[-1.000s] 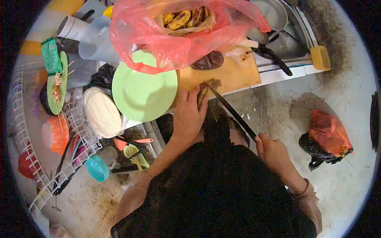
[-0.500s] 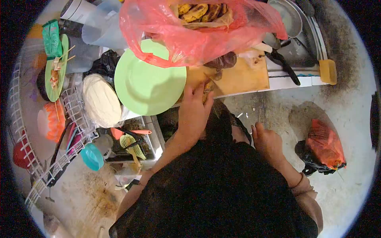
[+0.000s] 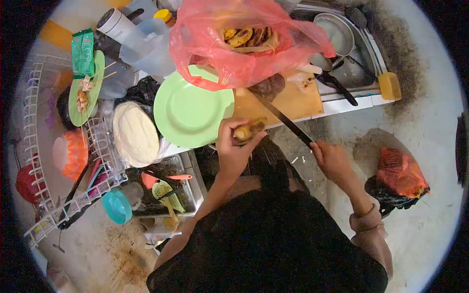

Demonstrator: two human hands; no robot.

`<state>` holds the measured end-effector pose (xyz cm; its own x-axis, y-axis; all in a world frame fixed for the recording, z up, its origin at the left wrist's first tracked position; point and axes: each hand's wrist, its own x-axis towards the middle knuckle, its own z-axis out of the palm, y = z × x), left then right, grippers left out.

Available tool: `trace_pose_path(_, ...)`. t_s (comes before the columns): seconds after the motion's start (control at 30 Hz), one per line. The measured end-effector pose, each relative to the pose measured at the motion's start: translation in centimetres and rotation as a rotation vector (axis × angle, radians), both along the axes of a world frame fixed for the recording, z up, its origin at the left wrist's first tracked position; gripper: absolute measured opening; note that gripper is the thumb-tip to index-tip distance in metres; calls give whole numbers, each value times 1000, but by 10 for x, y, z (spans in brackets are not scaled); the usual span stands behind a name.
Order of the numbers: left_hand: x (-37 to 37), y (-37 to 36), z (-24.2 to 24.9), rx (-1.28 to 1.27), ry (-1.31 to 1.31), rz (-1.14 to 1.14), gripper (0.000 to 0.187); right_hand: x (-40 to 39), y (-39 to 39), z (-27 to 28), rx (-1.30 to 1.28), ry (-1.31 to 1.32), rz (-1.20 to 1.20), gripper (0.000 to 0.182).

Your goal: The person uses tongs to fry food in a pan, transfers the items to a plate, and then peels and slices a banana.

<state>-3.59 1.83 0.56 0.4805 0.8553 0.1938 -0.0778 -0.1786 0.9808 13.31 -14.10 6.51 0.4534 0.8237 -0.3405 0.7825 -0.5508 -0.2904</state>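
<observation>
My left hand (image 3: 230, 154) has its thumb and fingers closed round a browned yellow banana (image 3: 249, 130), held at the front edge of the wooden cutting board (image 3: 300, 100). My right hand (image 3: 334, 161) grips a long, dark-bladed knife (image 3: 286, 121) by its handle. The blade slants up and left across the board, its tip near a dark purplish-brown lump (image 3: 268, 88). Left of the board is a light green plate (image 3: 193, 117). Behind them a red plastic bag (image 3: 210, 44) lies open, showing several browned bananas (image 3: 240, 37) inside.
A pan (image 3: 337, 34) sits in the sink at the back right, with a black-handled utensil (image 3: 339, 85) and yellow sponge (image 3: 389, 87) nearby. At left are a plastic-wrapped pale round (image 3: 136, 134), a white wire rack (image 3: 73, 212) and a green skewer plate (image 3: 78, 112).
My left hand has turned, bringing the banana into clear view. My right hand has risen with the knife, whose blade now shows over the board. The whole view has shifted slightly.
</observation>
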Motion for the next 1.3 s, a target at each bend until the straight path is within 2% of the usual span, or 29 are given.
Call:
trace_pose_path(0.03,7,-2,-1,190,-1,74,33,-4,-3,-2,26,-19,-18,32)
trace_pose_path(0.17,8,-11,-24,303,305,182,31,-14,-19,-4,61,-56,-31,28)
trace_pose_path(0.37,13,-10,-11,251,325,201,24,12,-20,-1,74,-52,146,26)
trace_pose_path(0.6,17,-15,-7,233,390,245,25,32,-11,1,9,-39,285,27)
trace_pose_path(0.7,16,-13,-9,229,394,240,26,26,-6,3,-77,-3,273,30)
trace_pose_path(1.0,14,-19,0,268,416,194,24,20,13,-5,-66,72,263,38)
trace_pose_path(1.17,15,-23,-4,474,498,261,24,7,10,-27,-45,14,140,39)
trace_pose_path(1.3,7,-32,11,513,385,442,26,1,14,-26,-35,-14,126,41)
